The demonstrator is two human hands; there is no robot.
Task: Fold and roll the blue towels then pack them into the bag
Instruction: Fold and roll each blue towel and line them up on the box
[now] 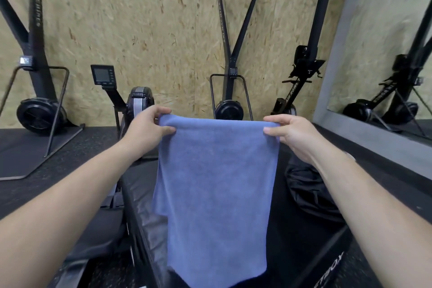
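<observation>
A blue towel (215, 189) hangs in the air in front of me, folded over so that a double layer drops from its top edge. My left hand (147, 128) pinches the top left corner. The top right corner is pinched by my right hand (292, 134). The towel's lower end reaches down over a black padded box (304, 229) below. A black bag (308, 189) of shiny fabric lies crumpled on the box to the right, partly hidden by my right forearm.
Black exercise machines stand along the chipboard wall: a ski machine (37, 91) at the left, a rower with a monitor (102, 76), another ski machine (230, 100) behind the towel. A mirror (385, 65) leans at the right. The floor is black rubber.
</observation>
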